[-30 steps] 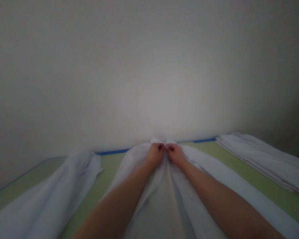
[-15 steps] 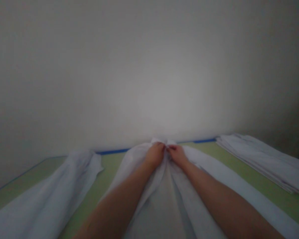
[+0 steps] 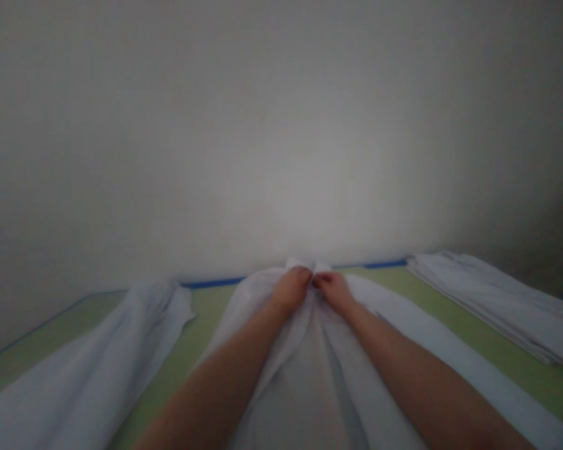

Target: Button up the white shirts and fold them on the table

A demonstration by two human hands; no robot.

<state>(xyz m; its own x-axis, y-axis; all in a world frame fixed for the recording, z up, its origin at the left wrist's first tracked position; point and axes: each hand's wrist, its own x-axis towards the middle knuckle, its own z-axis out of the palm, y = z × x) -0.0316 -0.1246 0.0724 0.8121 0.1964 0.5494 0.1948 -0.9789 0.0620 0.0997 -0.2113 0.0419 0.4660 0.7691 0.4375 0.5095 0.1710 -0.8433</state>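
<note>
Plain wall [image 3: 281,137] backed by green, blue-edged desk [image 3: 211,306]. White cloth [image 3: 300,394] laid mid-desk, far end pinched by left hand [image 3: 293,290] and right hand [image 3: 334,292], set close together. Bunched fabric [image 3: 98,369] seen left, folded stack [image 3: 497,303] placed right.

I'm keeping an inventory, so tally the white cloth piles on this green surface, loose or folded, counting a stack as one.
Loose: 2 (middle bundle, left bundle)
Folded: 1 (right stack)
Total: 3
</note>
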